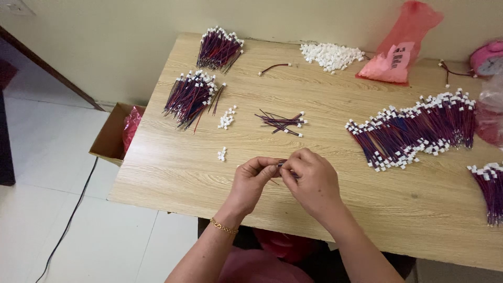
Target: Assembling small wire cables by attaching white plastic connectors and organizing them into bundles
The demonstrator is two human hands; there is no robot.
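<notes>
Left hand grip pinched — wire; right hand likewise.

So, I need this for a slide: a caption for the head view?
Both hands pinch a short wire lead above a wooden table strewn with wire bundles.

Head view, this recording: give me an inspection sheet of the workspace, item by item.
Surface: light wood-grain table, bare in front of the hands.
Job's things: thin red-and-blue wire piece pinched between left hand and right hand.
Clutter: bundles of wires with white plugs; loose wires; heap of white plastic connectors; pink plastic bag.
Fingers: both hands closed on the wire.
Cables: black cord on the floor.
Surroundings: cardboard box beside the table, white tiled floor.
</notes>
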